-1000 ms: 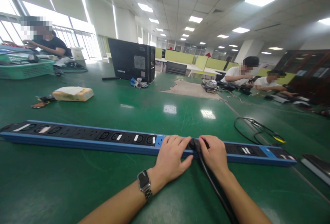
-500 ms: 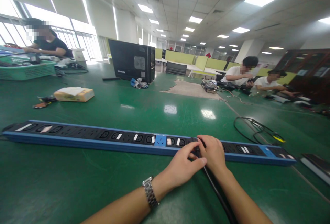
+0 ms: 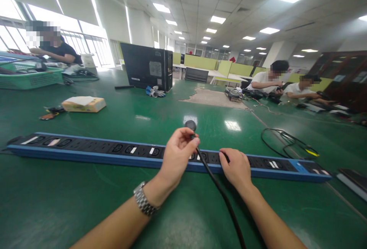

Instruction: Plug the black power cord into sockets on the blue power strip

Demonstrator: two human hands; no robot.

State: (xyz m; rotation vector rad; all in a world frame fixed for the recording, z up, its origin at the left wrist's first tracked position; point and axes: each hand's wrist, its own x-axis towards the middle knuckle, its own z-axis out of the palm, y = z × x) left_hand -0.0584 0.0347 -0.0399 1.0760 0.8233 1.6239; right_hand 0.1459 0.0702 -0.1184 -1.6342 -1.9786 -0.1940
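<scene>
A long blue-and-black power strip [image 3: 91, 146] lies across the green table, its sockets facing up and some marked with white labels. Above its middle, my left hand [image 3: 176, 157] is closed round a black power plug [image 3: 190, 125], whose round end sticks up past the fingers. From the plug a thick black cable [image 3: 222, 189] runs down toward the bottom of the view. My right hand [image 3: 237, 167] grips the strip right of the middle, fingers bent over its top; it covers several sockets. The plug is clear of the sockets.
Beyond the strip stand a tissue pack [image 3: 83, 104], a black computer case [image 3: 146, 67], gloves [image 3: 155, 91] and a coiled cable [image 3: 282, 140]. A green basket [image 3: 34, 79] is at far left. A dark flat object [image 3: 352, 184] lies right. Other people sit at the table's far sides.
My left hand has moved up and left, away from my right hand, drawing the plug off the strip with its cable. My right hand has stayed on the strip.
</scene>
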